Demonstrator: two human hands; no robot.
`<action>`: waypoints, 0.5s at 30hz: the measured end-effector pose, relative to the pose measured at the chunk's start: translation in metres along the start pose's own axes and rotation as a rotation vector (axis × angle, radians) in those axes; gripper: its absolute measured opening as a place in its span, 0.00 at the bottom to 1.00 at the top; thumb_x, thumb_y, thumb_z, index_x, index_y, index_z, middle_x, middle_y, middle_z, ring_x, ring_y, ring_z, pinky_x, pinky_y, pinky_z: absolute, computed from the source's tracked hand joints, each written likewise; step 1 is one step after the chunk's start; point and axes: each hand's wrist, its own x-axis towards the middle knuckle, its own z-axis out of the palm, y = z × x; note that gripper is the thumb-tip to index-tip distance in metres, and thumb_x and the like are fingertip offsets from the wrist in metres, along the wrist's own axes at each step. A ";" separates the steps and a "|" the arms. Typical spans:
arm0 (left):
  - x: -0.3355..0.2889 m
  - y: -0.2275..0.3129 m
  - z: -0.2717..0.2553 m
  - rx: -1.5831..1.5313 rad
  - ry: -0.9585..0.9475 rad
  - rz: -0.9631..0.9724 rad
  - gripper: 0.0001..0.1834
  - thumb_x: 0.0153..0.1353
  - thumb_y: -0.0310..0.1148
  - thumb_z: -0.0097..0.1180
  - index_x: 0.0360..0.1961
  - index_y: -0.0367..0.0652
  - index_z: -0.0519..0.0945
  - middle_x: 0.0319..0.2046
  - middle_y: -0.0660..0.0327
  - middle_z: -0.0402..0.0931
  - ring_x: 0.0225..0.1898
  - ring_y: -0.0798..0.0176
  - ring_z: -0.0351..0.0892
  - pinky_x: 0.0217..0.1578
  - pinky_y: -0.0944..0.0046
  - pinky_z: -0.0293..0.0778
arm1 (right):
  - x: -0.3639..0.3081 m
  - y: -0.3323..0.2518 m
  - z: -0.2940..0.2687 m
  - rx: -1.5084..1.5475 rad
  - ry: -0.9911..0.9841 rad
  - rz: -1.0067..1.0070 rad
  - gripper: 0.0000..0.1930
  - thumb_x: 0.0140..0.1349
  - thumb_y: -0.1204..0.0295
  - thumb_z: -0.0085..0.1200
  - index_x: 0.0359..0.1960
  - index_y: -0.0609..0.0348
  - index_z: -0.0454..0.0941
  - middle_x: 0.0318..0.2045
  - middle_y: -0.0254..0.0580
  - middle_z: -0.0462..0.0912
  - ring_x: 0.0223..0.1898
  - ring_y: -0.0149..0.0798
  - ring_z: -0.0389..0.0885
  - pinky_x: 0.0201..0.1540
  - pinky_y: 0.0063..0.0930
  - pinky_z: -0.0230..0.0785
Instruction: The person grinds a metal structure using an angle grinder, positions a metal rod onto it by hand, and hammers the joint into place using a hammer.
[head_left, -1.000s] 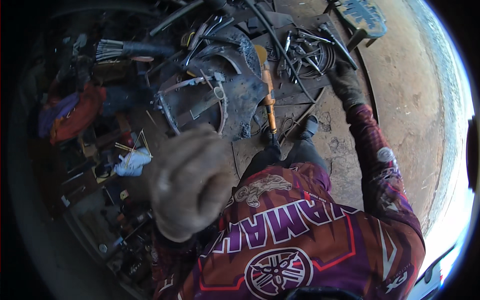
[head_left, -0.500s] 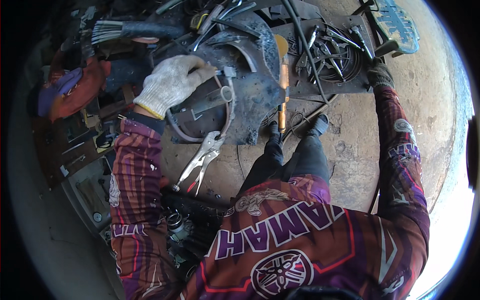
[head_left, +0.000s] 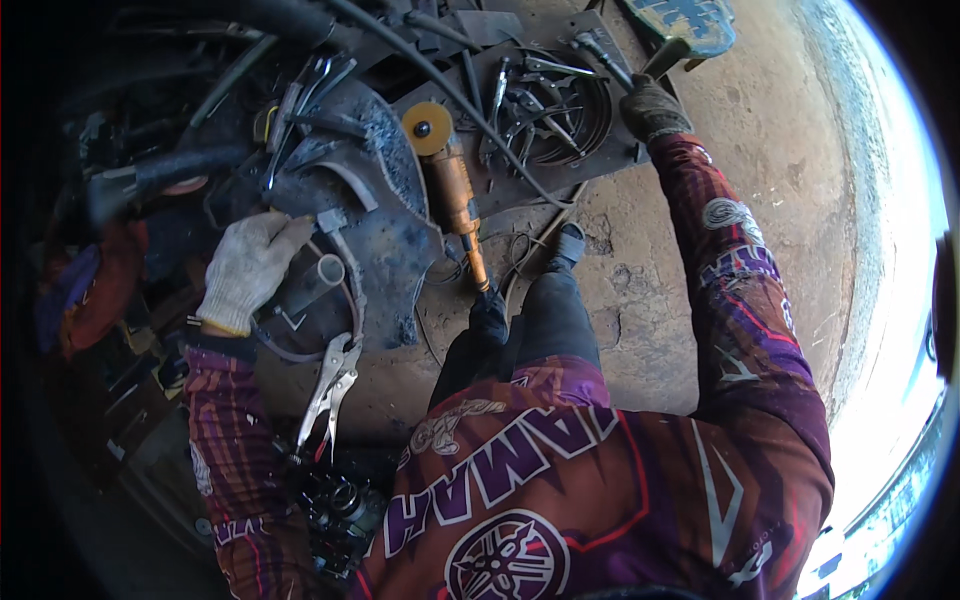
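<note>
My left hand [head_left: 250,268], in a white knit glove, has its fingers pinched at a small metal block [head_left: 332,220]. From that block a curved metal strip [head_left: 357,285] runs down, and locking pliers [head_left: 330,388] hang clamped at its lower end. A short pipe piece [head_left: 312,285] lies inside the curve. Out to the right, my right hand [head_left: 655,110] in a dark glove is closed around a metal-shafted tool [head_left: 605,58]; its exact kind is unclear. Several more locking pliers [head_left: 548,110] lie on a coil beside it.
An orange angle grinder [head_left: 455,185] with a yellow disc lies between the dark metal plate [head_left: 385,270] and the board [head_left: 500,195]. A thick hose [head_left: 440,85] crosses the work area. Red cloth [head_left: 105,285] lies at left, a blue stool top [head_left: 685,22] at upper right.
The view has shifted, so the bench things sit farther left and the grinder shows more fully. My left hand stays by the small block, and my right hand keeps its hold.
</note>
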 end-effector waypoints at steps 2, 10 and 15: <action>-0.003 -0.020 0.006 0.191 0.081 0.315 0.16 0.66 0.43 0.56 0.40 0.40 0.84 0.34 0.48 0.81 0.39 0.42 0.82 0.43 0.45 0.76 | 0.002 0.003 0.010 0.047 0.070 -0.009 0.22 0.69 0.56 0.49 0.56 0.57 0.79 0.51 0.63 0.83 0.56 0.61 0.81 0.58 0.49 0.73; 0.002 0.003 -0.001 -0.071 -0.056 -0.191 0.26 0.67 0.54 0.49 0.44 0.44 0.86 0.36 0.49 0.82 0.43 0.44 0.82 0.46 0.49 0.74 | -0.168 -0.014 -0.013 0.771 0.132 -0.143 0.23 0.69 0.52 0.59 0.50 0.61 0.80 0.30 0.38 0.81 0.32 0.32 0.79 0.36 0.31 0.71; 0.001 0.000 0.002 -0.019 -0.023 -0.153 0.23 0.70 0.52 0.48 0.46 0.46 0.86 0.41 0.49 0.83 0.47 0.45 0.83 0.48 0.50 0.76 | -0.335 -0.088 0.003 1.282 -0.090 -0.164 0.21 0.74 0.60 0.54 0.59 0.63 0.73 0.31 0.32 0.78 0.29 0.25 0.74 0.35 0.23 0.70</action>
